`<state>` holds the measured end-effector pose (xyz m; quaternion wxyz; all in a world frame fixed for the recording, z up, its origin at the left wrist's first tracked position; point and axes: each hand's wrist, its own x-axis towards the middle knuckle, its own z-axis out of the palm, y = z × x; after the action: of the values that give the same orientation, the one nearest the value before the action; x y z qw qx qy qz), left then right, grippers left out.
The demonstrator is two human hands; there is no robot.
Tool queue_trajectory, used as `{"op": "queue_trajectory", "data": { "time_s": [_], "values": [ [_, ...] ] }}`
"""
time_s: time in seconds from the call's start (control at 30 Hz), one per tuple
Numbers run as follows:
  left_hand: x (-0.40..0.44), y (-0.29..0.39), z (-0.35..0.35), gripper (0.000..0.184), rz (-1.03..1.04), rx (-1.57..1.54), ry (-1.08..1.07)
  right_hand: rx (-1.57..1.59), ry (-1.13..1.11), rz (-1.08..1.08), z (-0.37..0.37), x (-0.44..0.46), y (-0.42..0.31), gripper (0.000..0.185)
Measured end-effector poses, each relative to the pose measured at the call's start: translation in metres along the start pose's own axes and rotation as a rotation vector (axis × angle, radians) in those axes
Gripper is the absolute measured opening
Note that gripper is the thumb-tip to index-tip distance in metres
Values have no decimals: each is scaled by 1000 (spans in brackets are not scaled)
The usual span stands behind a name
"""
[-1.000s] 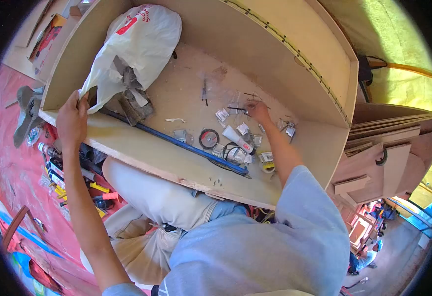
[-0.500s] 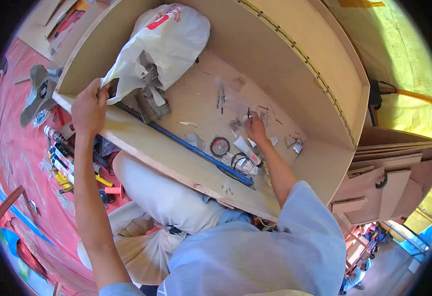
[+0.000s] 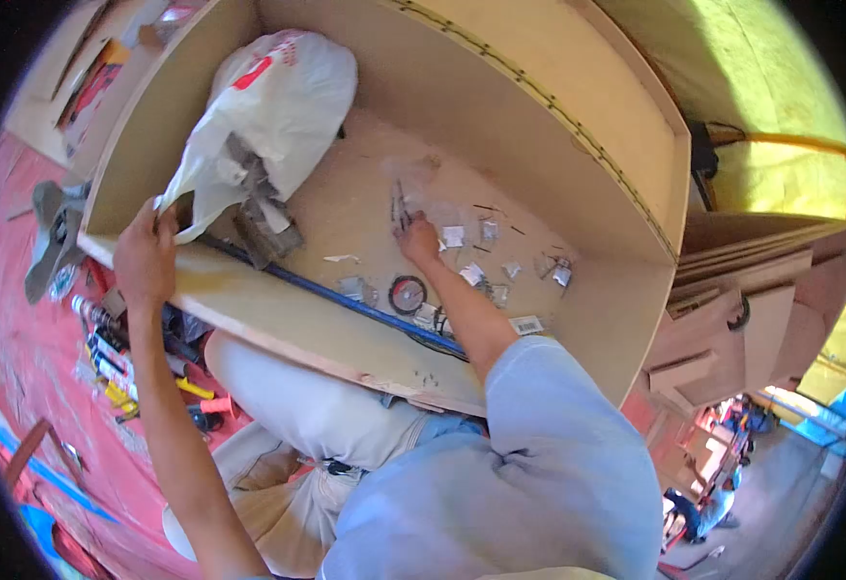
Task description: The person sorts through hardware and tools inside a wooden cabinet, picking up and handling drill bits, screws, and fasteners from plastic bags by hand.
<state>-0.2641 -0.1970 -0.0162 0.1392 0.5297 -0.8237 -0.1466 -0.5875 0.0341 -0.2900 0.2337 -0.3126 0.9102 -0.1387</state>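
My left hand [image 3: 145,253] pinches the rim of a white plastic bag [image 3: 292,106] at the left end of a wooden box [image 3: 292,338]. Grey scrap pieces [image 3: 268,227] stick out of the bag's mouth. Inside the box, the bent fingers of my right hand [image 3: 417,240] are closed at the lower ends of several thin dark rods [image 3: 400,198]; their tips are partly hidden. Close by lie small clear packets [image 3: 454,236], a round black disc [image 3: 407,295] and a long blue bar [image 3: 346,307] along the near wall.
A long hinge [image 3: 539,92] runs along the box's far side. On the red floor covering [image 3: 27,280] at left lie several tubes and tools [image 3: 114,362]. Wooden panels [image 3: 732,338] stack up at right. Another person [image 3: 713,507] is far off at lower right.
My right hand has moved left across the box floor to the thin rods, from the small packets where it held a thin dark piece. My left hand still grips the bag; the view has shifted.
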Motion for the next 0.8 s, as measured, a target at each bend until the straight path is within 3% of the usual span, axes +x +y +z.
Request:
{"op": "queue_trajectory", "data": {
  "time_s": [0.17,0.27,0.37,0.5,0.67,0.73,0.8],
  "values": [
    [2,-4,0,26,-38,-1,-77,43,-77,-150,-6,-13,-14,28],
    [3,-11,4,25,18,19,-53,228,34,-292,27,-17,-3,24],
    [2,-4,3,25,-31,-22,-75,190,-301,-274,-13,-45,-6,23],
    [2,-10,4,24,9,-69,-66,611,-631,-12,-55,-70,25,18],
    [1,-10,5,23,17,-15,-36,990,-561,266,-79,-57,87,14],
    [2,-10,5,22,13,-15,-48,1017,-461,69,-82,-43,107,13],
    [1,-4,1,22,-2,-5,-77,1204,-398,75,-95,-25,114,13]
  ]
}}
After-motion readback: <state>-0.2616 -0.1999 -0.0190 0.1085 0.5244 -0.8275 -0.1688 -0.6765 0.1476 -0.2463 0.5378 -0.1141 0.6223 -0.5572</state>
